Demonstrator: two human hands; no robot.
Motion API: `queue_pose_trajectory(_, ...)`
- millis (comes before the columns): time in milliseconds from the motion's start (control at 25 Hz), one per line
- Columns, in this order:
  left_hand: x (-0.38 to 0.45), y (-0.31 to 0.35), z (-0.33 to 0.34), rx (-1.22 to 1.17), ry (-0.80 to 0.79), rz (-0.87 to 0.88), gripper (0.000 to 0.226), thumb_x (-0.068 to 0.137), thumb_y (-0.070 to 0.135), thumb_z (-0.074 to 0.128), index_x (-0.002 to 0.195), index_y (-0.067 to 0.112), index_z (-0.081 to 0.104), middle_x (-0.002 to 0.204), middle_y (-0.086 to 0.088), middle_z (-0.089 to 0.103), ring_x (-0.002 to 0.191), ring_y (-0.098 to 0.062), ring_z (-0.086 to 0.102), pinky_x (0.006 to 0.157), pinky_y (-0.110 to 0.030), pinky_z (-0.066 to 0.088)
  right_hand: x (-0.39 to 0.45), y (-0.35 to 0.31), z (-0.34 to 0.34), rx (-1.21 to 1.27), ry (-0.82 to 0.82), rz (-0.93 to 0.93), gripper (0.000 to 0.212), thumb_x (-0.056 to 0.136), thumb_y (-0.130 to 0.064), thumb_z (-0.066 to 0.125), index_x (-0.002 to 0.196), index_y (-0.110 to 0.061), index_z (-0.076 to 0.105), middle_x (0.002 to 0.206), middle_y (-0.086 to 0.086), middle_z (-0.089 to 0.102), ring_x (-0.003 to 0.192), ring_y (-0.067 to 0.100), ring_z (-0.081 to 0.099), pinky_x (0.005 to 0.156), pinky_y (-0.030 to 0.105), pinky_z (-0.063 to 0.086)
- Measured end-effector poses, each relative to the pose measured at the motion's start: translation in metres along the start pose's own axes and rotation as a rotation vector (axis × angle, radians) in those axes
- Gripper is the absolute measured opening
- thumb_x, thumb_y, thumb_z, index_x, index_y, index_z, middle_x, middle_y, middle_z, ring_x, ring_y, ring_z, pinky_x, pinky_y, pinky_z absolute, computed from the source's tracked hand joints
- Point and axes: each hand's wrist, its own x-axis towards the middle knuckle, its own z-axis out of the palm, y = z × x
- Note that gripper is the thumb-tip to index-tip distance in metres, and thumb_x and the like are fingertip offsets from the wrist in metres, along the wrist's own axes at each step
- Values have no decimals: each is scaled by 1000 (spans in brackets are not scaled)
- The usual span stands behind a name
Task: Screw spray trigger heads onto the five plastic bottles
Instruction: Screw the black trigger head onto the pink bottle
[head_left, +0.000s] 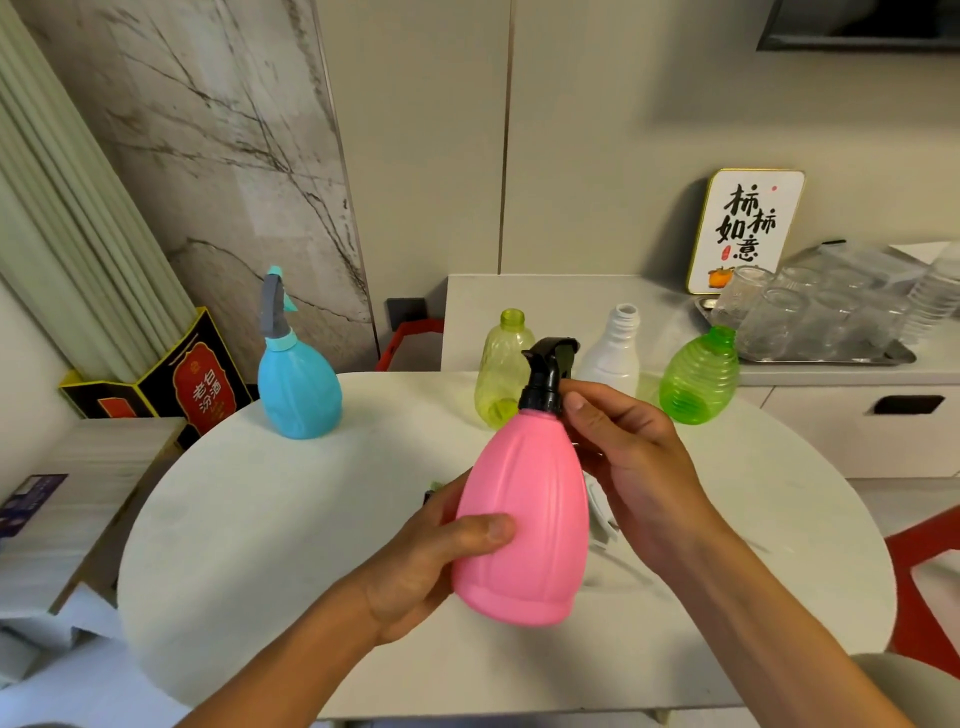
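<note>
A pink bottle (524, 514) is held tilted above the round white table (270, 519); my left hand (441, 551) grips its lower body. On its neck sits a black trigger head (548, 376), and the fingers of my right hand (628, 457) pinch its collar. At the table's far left stands a blue bottle (298, 387) with a grey and blue trigger head (274, 306) on it. Three open-necked bottles stand at the back: a yellow-green one (501, 371), a white one (613, 353) and a green ribbed one (698, 376). White parts lie on the table behind the pink bottle, mostly hidden.
A counter behind the table holds a metal tray (883, 356) of clear glasses and a framed sign (745, 228). A dark printed box (171, 379) stands at the left, cardboard boxes lie lower left, and a red stool (930, 566) is at the right.
</note>
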Motion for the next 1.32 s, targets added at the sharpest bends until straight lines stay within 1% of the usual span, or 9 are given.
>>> queue_pose_trajectory(240,-2,-1,-11,-455,-278,16,72,69,30,80,131,3,58,123,-19,62,117,-36,55,103,-49,41,-9,-2,5,-75,-148,-171,29,84,-16,75,111,-28,75,103,1,78,97,15,72,77,22,54)
queue_pose_trajectory(440,0,-4,-24,-483,-310,-30,84,62,29,79,137,7,50,124,-17,54,122,-41,36,106,-55,22,-14,-4,11,-85,-261,-227,34,90,-13,68,121,-24,68,111,1,75,105,17,70,80,22,53)
queue_pose_trajectory(520,0,-1,-21,-355,-270,29,73,68,31,79,135,14,56,124,-13,62,118,-36,53,100,-50,42,-13,-6,11,-82,-225,-192,34,87,-13,68,120,-22,68,112,2,76,106,18,69,82,23,52)
queue_pose_trajectory(600,1,6,-14,88,-18,101,72,61,39,84,128,37,59,123,2,66,114,-24,61,86,-42,56,-13,-6,10,-58,-174,-74,35,82,-19,72,117,-22,69,110,5,76,107,20,69,84,26,52)
queue_pose_trajectory(720,0,8,2,1132,390,294,90,54,69,75,132,49,36,126,19,46,112,-7,48,80,-25,55,-12,3,11,-72,0,97,39,72,-39,82,103,-17,74,104,8,78,107,25,69,93,39,53)
queue_pose_trajectory(800,1,0,9,1408,469,453,96,58,76,65,140,41,28,129,12,39,110,-9,41,78,-21,48,-11,8,12,24,109,143,38,76,-46,73,94,-13,75,99,12,78,102,26,71,96,42,51)
queue_pose_trajectory(960,3,-8,12,1486,482,536,102,59,76,63,144,38,20,138,6,39,113,-13,46,79,-27,49,-5,8,8,246,123,158,27,84,-43,71,81,-16,72,100,21,75,93,28,70,89,42,50)
queue_pose_trajectory(1120,-1,8,6,1285,409,492,100,53,72,74,137,53,23,129,31,35,108,4,46,80,-11,42,0,11,4,166,43,118,22,86,-39,68,83,-19,76,103,22,75,97,31,71,87,43,55)
queue_pose_trajectory(1320,-6,20,-3,1061,312,388,94,47,65,85,128,60,37,126,36,44,113,13,45,70,-7,49,0,17,3,214,-23,110,21,86,-38,68,88,-18,74,104,23,75,105,36,69,86,42,54)
